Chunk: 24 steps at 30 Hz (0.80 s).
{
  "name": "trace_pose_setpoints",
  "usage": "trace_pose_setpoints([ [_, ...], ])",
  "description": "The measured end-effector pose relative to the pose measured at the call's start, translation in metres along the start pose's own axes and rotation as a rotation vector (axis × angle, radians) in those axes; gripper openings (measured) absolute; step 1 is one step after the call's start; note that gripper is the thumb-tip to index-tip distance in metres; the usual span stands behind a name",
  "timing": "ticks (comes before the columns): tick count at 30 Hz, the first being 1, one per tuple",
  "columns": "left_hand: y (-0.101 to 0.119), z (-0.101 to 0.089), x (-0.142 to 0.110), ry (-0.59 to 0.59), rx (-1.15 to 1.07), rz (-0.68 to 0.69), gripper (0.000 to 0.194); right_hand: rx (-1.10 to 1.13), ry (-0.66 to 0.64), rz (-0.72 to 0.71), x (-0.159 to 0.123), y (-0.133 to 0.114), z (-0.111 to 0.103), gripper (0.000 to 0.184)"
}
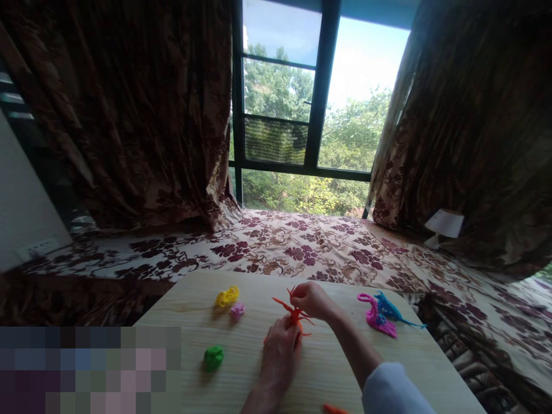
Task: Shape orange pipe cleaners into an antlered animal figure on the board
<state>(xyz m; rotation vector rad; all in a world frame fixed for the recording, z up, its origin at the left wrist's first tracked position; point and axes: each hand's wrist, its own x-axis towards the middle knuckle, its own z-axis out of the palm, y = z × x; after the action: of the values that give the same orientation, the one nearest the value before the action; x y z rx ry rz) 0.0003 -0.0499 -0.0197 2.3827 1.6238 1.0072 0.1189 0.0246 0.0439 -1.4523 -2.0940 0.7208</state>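
Near the middle of the wooden table, my left hand (280, 348) wraps round the lower part of an orange modelling clay figure (295, 315). Thin pointed strands stick out of the figure in several directions. My right hand (311, 300) is above and to the right, its fingertips pinched on a thin upper strand of the same figure. My fingers cover part of the orange clay. Another orange clay piece (334, 409) lies at the bottom edge of the picture, partly cut off.
Left on the pale table (190, 310) lie a curly yellow clay piece (227, 295), a lilac lump (237, 311) and a green ball (213, 357). A magenta clay swan-like shape (374, 317) touches a blue clay piece (390, 309) at right. Behind are a patterned cloth (284, 247) and a small lamp (444, 223).
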Motion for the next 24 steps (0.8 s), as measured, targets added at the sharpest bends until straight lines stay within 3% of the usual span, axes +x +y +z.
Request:
trace_pose_setpoints([
  [5, 0.006, -0.009, -0.001, 0.013, 0.015, 0.013, 0.020, 0.056, 0.128, 0.004, -0.012, -0.006, -0.016, 0.017],
  [11, 0.009, -0.032, -0.017, -0.005, 0.041, 0.000, 0.018, 0.161, 0.299, 0.021, -0.065, 0.007, -0.043, 0.025],
  [17, 0.006, -0.037, -0.023, 0.008, 0.029, -0.047, 0.018, 0.284, 0.276, 0.051, -0.110, 0.013, -0.012, 0.021],
  [24, 0.002, -0.036, -0.034, -0.006, 0.008, -0.054, 0.017, 0.368, 0.251, 0.065, -0.129, 0.002, 0.026, 0.015],
])
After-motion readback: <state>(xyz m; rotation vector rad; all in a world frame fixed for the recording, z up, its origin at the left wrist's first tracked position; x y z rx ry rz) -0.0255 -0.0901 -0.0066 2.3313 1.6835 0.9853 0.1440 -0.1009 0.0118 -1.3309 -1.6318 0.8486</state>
